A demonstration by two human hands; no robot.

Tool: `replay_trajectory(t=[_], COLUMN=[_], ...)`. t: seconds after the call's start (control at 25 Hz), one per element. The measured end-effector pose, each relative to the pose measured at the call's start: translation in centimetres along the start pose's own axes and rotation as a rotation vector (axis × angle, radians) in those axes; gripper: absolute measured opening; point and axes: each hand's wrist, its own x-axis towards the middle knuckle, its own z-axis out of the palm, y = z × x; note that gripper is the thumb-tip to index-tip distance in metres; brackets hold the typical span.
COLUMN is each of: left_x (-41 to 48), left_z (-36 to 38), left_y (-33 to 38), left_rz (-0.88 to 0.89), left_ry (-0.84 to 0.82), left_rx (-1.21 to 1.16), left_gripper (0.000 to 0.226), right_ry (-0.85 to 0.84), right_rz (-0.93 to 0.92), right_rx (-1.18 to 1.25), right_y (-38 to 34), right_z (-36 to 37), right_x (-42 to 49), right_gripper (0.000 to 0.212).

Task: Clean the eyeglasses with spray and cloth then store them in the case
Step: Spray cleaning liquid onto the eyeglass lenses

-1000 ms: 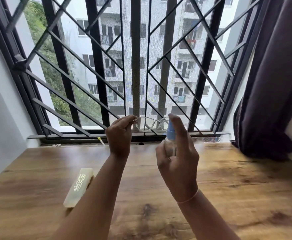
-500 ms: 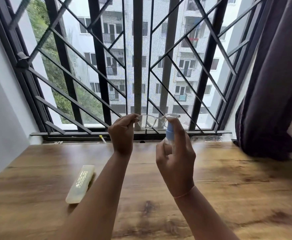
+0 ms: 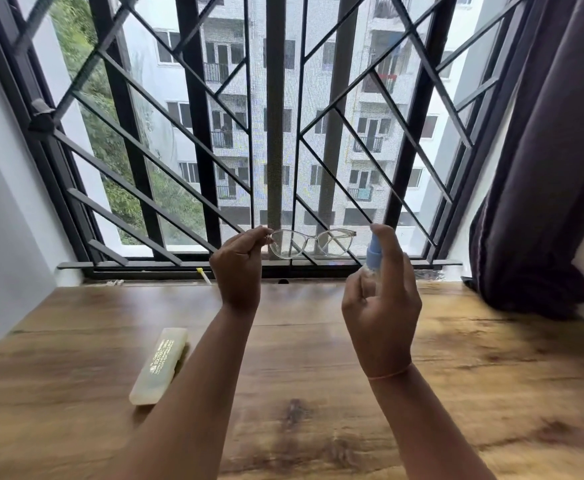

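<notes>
Two bare hands are raised over a wooden table (image 3: 318, 427) that fills the lower half of the frame, its brown grain streaked with darker knots. At the table's far edge a wide window spans the upper frame behind a black grille (image 3: 200, 133) of upright and slanted bars. Through it show a pale block of flats at centre and green trees at upper left. A dark purple curtain (image 3: 543, 168) hangs down the right side and bunches on the table's far right corner. A plain light wall (image 3: 3, 220) closes the left side. On the sill at centre left lies a small yellow-tipped stick (image 3: 203, 274).

At lower left of the table lies the case (image 3: 159, 365), long, pale yellow and closed, with dark print along its lid, just beside the left forearm.

The glasses (image 3: 313, 242) are held up in the air at centre frame, in front of the grille's lower bars. They have a thin clear frame with two rounded lenses and are level, facing the window. The left hand (image 3: 238, 268) pinches their left end between thumb and curled fingers. The right hand (image 3: 382, 306) wraps round a small bottle (image 3: 373, 252) with a blue spray head, its forefinger on top of the head. The bottle is upright, just right of the glasses, not touching them. A thin orange thread (image 3: 390, 374) circles the right wrist.
</notes>
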Motion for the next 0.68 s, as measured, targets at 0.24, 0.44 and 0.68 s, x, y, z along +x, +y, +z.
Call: replay_trajectory(t=[0.24,0.44,0.68], left_x=[0.0,-0.1,-0.2], left_z=[-0.2,-0.6,-1.1], left_y=[-0.3,-0.3,-0.8], left_rz=[-0.008,-0.042,-0.087], left_ry=[0.001,-0.006,0.002], left_rx=[0.006,-0.02,-0.017], left_gripper=[0.012,0.012,0.014], right_ry=[0.074,0.02,-0.364], right_rz=[0.045,0.017,0.364], right_rx=[0.05,0.174,0.2], right_y=[0.3,2.1,11.5], right_z=[-0.4,-1.5,-2.4], right_x=[0.2,-0.4,-3.2], right_gripper=[0.06,0.052,0.062])
